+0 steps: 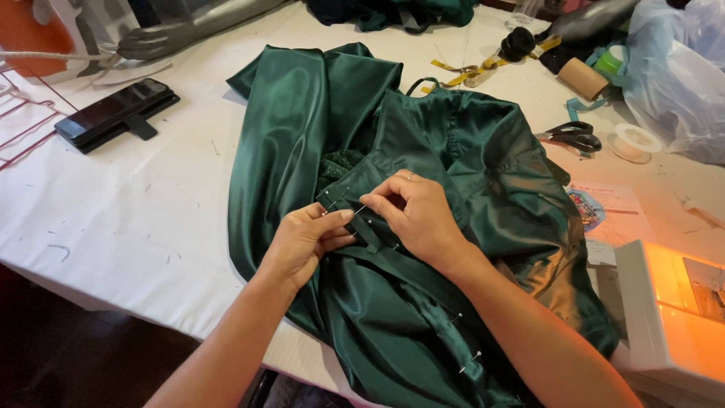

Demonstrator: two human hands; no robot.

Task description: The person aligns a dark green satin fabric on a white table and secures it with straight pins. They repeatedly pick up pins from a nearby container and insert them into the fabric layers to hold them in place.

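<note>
A dark green satin garment (453, 143) lies spread over the white table (151, 196). My left hand (302, 242) pinches a folded edge of the fabric near its middle. My right hand (415, 215), with a ring on one finger, holds a thin pin (359, 210) between thumb and forefinger, its tip at the same fold. The two hands touch each other over the fold. More pins (468, 361) stick through a seam lower down, close to my right forearm.
A black phone on a stand (113, 113) lies at the left. Scissors (570, 136), a yellow tape measure (468, 72), a clear spool (633, 142) and a plastic bag (672, 75) sit at the right. A white sewing machine (672, 317) stands at the lower right.
</note>
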